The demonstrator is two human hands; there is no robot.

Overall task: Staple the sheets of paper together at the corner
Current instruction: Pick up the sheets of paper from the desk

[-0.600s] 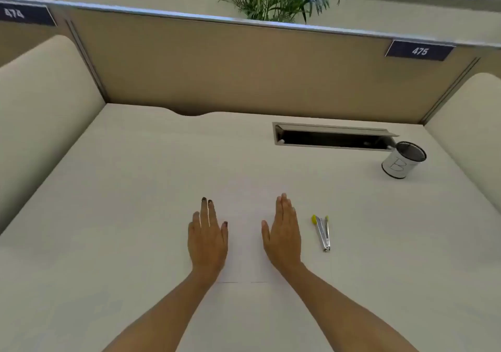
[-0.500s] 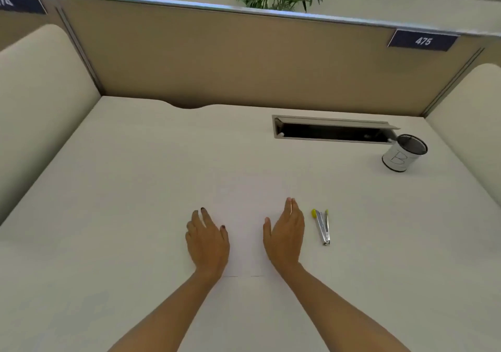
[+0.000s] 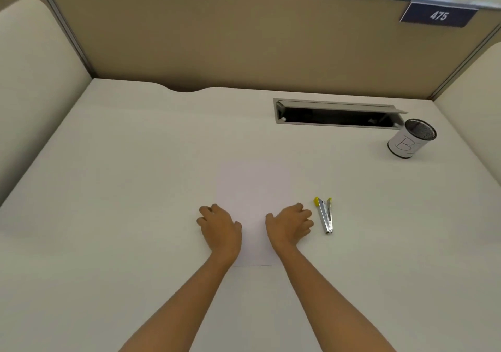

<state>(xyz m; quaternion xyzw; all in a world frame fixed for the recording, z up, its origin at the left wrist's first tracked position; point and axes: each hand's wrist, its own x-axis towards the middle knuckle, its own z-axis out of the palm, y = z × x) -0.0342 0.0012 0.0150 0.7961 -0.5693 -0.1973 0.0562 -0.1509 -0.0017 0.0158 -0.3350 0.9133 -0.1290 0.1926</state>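
White sheets of paper point(image 3: 254, 197) lie flat in the middle of the desk, barely distinct from its pale top. My left hand point(image 3: 219, 227) rests on the paper's left edge with its fingers curled under. At the paper's right edge sits my right hand point(image 3: 290, 224), fingers curled too, holding nothing. A small silver stapler with yellow tips point(image 3: 325, 216) lies on the desk just right of my right hand, not touched.
A white mesh pen cup marked "B" point(image 3: 409, 141) stands at the back right. Beside it an open cable slot point(image 3: 336, 114) is cut into the desk. Tan partition walls point(image 3: 244, 39) close the back and both sides.
Both hands were lying flat with fingers stretched out on the paper; the fingers have now curled in and the hands have slid slightly apart to the paper's edges.
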